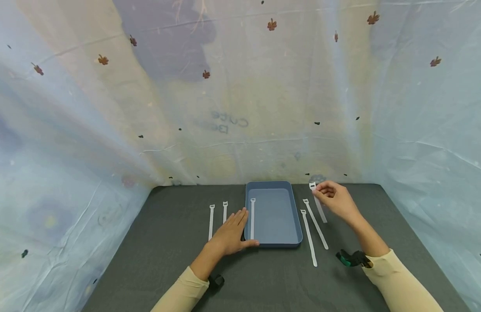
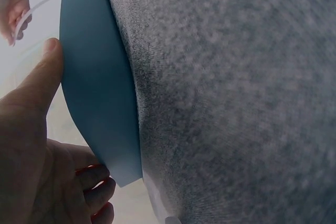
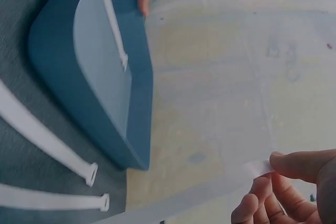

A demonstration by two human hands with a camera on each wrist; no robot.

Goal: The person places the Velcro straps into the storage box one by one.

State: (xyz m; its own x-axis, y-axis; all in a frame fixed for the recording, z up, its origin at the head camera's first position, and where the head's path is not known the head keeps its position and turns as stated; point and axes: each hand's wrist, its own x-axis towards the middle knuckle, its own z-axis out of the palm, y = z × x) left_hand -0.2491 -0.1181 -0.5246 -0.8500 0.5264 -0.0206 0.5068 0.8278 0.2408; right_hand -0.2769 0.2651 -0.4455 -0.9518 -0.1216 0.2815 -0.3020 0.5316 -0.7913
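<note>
My left hand point(image 1: 230, 236) rests on the near left corner of a blue rectangular tray point(image 1: 279, 219), its fingers stretched along the left side and the thumb on the front rim. Inside the tray lies one white cable strap point(image 1: 252, 221), its slotted head pointing away from me. To the right of the tray, my right hand point(image 1: 336, 201) pinches another white strap point(image 3: 184, 199) near its head between thumb and fingers. The rest of that strap hangs down toward the table. Two more white straps, a farther one point(image 1: 316, 224) and a nearer one point(image 1: 309, 238), lie between tray and right hand.
Left of the tray lie two white straps, an outer one point(image 1: 211, 223) and an inner one point(image 1: 225, 212) partly hidden by my left hand. Everything stands on a dark grey tabletop point(image 1: 271, 281). A patterned sheet point(image 1: 264, 108) hangs behind the table's far edge and along both sides.
</note>
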